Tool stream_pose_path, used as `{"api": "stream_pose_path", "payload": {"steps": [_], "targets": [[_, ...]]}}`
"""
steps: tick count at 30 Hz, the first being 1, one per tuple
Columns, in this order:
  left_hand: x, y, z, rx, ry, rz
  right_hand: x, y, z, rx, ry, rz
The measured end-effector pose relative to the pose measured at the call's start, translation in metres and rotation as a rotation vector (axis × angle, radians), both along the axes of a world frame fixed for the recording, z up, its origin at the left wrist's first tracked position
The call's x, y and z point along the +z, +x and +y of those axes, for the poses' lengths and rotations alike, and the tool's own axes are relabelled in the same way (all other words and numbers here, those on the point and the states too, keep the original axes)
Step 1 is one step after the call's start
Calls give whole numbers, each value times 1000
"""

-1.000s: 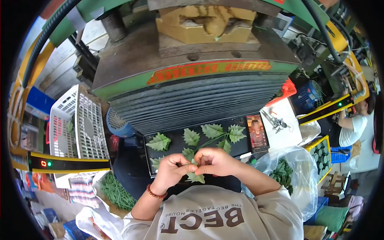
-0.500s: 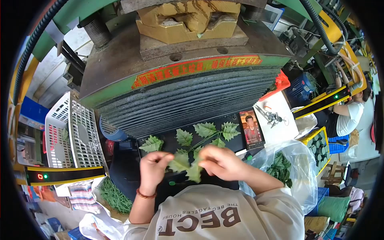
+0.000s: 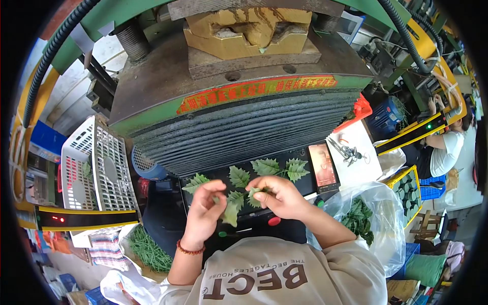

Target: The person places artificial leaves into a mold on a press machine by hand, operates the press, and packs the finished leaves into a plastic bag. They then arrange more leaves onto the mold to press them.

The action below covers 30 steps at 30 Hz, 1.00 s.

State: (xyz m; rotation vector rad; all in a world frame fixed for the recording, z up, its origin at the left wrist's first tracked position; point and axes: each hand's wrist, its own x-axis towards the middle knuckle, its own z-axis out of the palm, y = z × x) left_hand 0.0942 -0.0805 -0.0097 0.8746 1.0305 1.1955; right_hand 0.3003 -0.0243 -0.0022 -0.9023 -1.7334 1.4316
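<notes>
Green artificial leaves (image 3: 239, 176) with jagged edges lie on the black surface below the ribbed machine front, several of them along a thin stem. My left hand (image 3: 206, 206) is raised above the left part of that surface, thumb and fingers curled close to a pale green leaf (image 3: 230, 213) hanging between the hands; whether it touches the leaf is unclear. My right hand (image 3: 277, 195) pinches a small green leaf piece at its fingertips, just right of the hanging leaf.
A press (image 3: 239, 101) with a gold mould (image 3: 249, 33) stands ahead. At left is a white basket (image 3: 109, 168). A phone (image 3: 323, 168), a clear bag of leaves (image 3: 389, 223) and a yellow crate (image 3: 418, 195) are at right. Another person (image 3: 445, 150) sits far right.
The leaves that my hands held apart half a second ago have shifted. My left hand has opened slightly away from its leaf, and the larger leaf now hangs nearer my right hand.
</notes>
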Motion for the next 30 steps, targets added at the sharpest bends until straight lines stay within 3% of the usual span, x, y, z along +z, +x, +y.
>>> {"api": "stream_pose_path", "payload": {"steps": [4,5,10,15,20,24,30], "targets": [[4,20,19,219,57,-92,12,-9,17,147,122,-209],[5,18,20,239,59,-89,4,-11,19,150,60,-160],[3,-8,15,105,-15,217,-12,-4,23,196,-154,-25],[-9,-3,17,63,54,257,-1,-17,30,196,43,38],[-23,-1,18,80,117,-7,3,-31,21,208,-51,-64],[-8,-5,14,137,-142,-164,18,-28,15,197,244,-110],[-16,-33,31,350,-52,15,48,-16,7,262,283,-66]]}}
